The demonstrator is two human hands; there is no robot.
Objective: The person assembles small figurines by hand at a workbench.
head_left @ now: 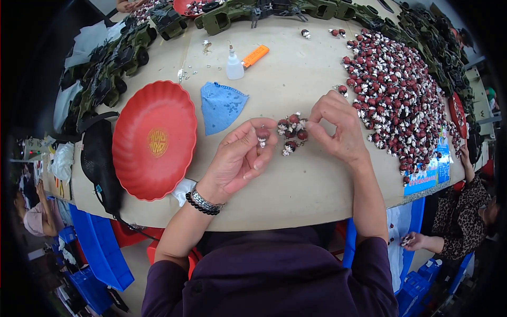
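My left hand pinches a small red-and-white figurine between thumb and forefinger, its other fingers loosely curled. Just right of it, a small cluster of similar dark-red and white figurines lies on the table. The thumb and forefinger of my right hand come together in a ring at the right edge of that cluster. Whatever is between those fingertips is too small to make out. A large heap of the same figurines spreads over the table to the right.
A red scalloped plate and a black bag are at left. Beyond my hands lie a blue cloth, a small bottle and an orange lighter-like object. Green toy vehicles line the far edge. A co-worker's hand shows at right.
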